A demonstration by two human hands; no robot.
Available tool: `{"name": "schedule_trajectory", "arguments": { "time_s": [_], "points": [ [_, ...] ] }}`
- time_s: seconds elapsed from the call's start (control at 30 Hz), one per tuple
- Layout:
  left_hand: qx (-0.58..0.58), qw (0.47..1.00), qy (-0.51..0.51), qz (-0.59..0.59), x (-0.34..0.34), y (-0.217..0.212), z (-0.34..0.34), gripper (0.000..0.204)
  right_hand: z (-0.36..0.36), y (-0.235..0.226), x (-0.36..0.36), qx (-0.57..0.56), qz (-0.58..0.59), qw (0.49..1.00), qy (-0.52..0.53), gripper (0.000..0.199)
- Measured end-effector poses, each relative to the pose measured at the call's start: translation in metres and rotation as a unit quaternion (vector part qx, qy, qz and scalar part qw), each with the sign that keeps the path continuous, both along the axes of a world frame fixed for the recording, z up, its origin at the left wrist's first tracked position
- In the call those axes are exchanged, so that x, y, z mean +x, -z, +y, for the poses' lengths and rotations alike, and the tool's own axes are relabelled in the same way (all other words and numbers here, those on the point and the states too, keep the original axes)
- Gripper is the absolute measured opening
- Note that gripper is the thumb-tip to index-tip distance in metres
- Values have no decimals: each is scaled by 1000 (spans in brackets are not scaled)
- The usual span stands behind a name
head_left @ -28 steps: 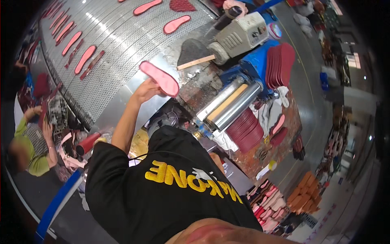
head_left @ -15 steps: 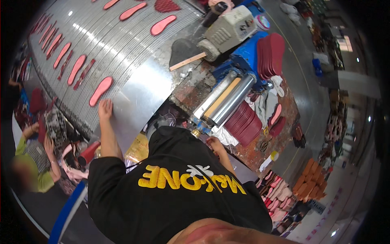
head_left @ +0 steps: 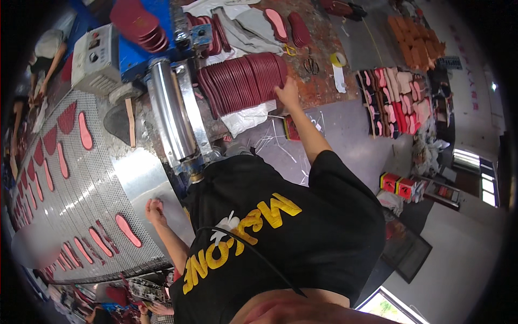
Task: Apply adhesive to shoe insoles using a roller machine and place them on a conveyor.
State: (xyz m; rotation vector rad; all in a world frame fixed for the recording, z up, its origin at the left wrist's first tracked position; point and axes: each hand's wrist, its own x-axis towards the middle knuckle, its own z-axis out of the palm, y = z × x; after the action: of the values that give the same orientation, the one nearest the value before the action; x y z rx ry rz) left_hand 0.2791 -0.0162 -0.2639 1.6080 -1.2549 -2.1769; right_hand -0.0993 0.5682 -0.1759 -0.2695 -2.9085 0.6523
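My right hand (head_left: 288, 93) is at the right end of a long packed row of dark red insoles (head_left: 237, 86), its fingers closed around the edge of the end one. Over the bare metal plate beside the mesh conveyor, my left hand (head_left: 156, 211) hangs with curled fingers and nothing visible in them. A pink insole (head_left: 128, 230) lies on the conveyor mesh (head_left: 108, 189) just left of that hand. Between my hands stands a roller machine with a shiny steel roller (head_left: 171, 113).
More pink insoles (head_left: 85, 131) and dark red pieces lie along the conveyor. A stack of dark red insoles (head_left: 140, 27) rests on the blue machine. Scissors (head_left: 311, 66) and a tape roll (head_left: 338, 59) are on the worn table. Other people are at the far left and lower left.
My view has swung to the right. My left hand has left the pink insole on the mesh and drawn back over the plate. My right hand has reached out to the insole row.
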Motion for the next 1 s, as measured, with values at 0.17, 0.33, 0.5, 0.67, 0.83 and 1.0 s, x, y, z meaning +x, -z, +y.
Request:
{"name": "schedule_trajectory", "arguments": {
  "time_s": [0.17, 0.33, 0.5, 0.67, 0.83, 1.0],
  "points": [
    [-48, 995, 83, -9, -37, -37, 46, 26, 14, 13, -40, -3, -85, 994, 69, 81],
    [-36, 990, 121, -61, -39, -51, 70, 27, -4, 30, -45, -59, -131, 989, 43, 114],
    [-8, 987, 119, -107, -20, -39, 76, 26, -3, 23, -38, -57, -126, 988, 64, 110],
    [-16, 980, 132, -147, -6, -33, 78, 24, -21, 8, -38, -10, -159, 985, 60, 108],
    [-34, 976, 139, -163, -3, -22, 77, 23, -28, 1, -48, 26, -235, 965, 110, 115],
    [-162, 976, 104, -98, -39, -44, 25, 24, -31, -15, -61, -7, -229, 960, 158, 118]
  ]
}}
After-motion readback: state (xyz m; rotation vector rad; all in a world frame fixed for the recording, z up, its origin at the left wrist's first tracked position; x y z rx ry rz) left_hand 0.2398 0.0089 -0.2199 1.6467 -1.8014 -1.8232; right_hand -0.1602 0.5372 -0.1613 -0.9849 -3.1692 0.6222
